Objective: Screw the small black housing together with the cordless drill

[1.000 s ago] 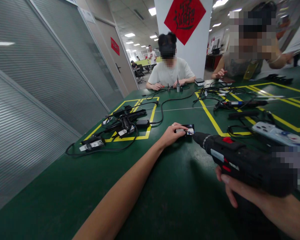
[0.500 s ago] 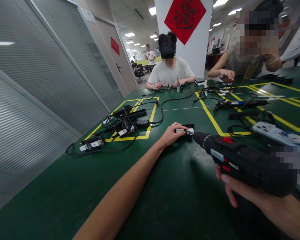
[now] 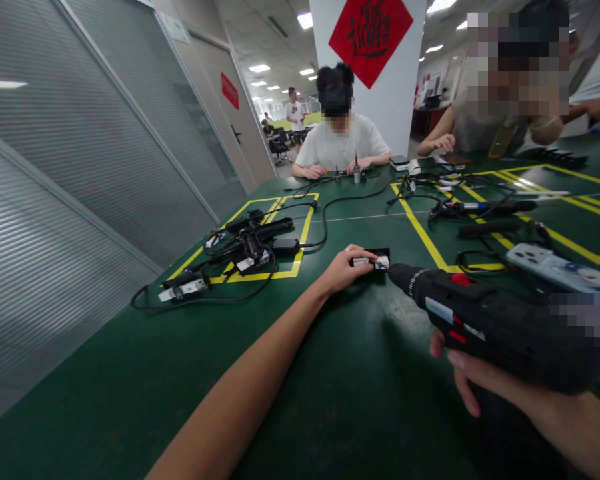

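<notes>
My right hand (image 3: 485, 380) is wrapped round the grip of a black cordless drill (image 3: 510, 327) with red buttons. The drill's chuck (image 3: 404, 280) points left, toward a small black case (image 3: 386, 255) on the green table. White and blue contents (image 3: 381, 263) show inside this case, too small to name. My left hand (image 3: 349, 268) grips the case from its left side, thumb and fingers closed over it. The drill's front end comes right up to the case's right edge; whether they touch I cannot tell.
To the left lies a pile of black tools and cables (image 3: 253, 243) inside yellow tape lines. A power strip (image 3: 560, 263) and more cables are on the right. Across the table (image 3: 130, 380) sit two people, one handling small tools (image 3: 357, 171).
My right hand and the drill have shifted slightly to the right. My left hand stays nearly still on the case. A person at the right has raised one hand slightly.
</notes>
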Available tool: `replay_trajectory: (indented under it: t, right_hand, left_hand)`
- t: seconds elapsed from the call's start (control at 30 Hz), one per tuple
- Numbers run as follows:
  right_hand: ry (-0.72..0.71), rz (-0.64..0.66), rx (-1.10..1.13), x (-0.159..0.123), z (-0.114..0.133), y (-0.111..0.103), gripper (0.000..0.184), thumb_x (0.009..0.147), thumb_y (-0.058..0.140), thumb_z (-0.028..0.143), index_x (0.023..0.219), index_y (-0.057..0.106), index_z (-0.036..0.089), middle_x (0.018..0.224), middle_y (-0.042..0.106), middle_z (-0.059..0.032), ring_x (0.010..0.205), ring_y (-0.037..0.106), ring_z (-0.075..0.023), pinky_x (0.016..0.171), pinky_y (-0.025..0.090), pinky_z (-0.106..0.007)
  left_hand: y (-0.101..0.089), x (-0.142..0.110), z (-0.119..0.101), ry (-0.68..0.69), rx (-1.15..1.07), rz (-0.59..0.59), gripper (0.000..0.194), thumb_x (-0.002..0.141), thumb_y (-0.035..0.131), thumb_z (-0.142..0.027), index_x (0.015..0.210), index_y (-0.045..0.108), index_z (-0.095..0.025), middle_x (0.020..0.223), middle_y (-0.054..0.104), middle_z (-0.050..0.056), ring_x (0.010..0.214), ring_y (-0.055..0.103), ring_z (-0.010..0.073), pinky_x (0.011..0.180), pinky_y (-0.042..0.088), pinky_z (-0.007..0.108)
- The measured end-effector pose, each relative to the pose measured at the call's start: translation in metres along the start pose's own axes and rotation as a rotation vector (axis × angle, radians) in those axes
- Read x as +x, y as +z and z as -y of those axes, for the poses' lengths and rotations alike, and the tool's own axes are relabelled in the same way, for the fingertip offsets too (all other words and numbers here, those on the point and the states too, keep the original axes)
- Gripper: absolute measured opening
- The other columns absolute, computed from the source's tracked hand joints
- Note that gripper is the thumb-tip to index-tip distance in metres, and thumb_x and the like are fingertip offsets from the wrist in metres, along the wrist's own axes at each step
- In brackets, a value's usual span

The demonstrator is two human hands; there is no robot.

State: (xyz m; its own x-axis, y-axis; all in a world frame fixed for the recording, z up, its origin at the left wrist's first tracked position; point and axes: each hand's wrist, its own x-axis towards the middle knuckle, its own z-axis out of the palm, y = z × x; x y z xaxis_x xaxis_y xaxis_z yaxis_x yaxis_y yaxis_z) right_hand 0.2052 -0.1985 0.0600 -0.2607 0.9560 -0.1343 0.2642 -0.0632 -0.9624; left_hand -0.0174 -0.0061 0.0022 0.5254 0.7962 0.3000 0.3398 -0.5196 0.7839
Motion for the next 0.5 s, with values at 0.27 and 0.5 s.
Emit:
replay_trajectory:
  t: [0.27,0.5]
  right_hand:
    - [-0.011,0.019,-0.031,0.001,-0.006,-0.005,0.02,0.08,0.058,0.046,0.084,0.058,0.027,0.071,0.071,0.0009,0.04,0.064,-0.0151,0.048,0.053,-0.031]
    - [-0.045,-0.058,0.058,-0.001,-0.014,0.003,0.033,0.08,0.058,0.038,0.111,0.047,0.033,0.088,0.069,0.0009,0.034,0.06,-0.0128,0.037,0.047,-0.029]
  left_hand:
    - [0.0,0.0,0.0,0.015,0.003,-0.012,0.028,0.079,0.059,-0.029,0.104,0.067,-0.02,0.106,0.055,0.006,0.098,0.052,0.0164,0.089,0.042,0.03]
    - [0.001,0.0,-0.001,0.014,0.009,-0.03,0.026,0.079,0.059,-0.028,0.102,0.068,-0.019,0.105,0.056,0.007,0.098,0.053,0.0166,0.092,0.041,0.032]
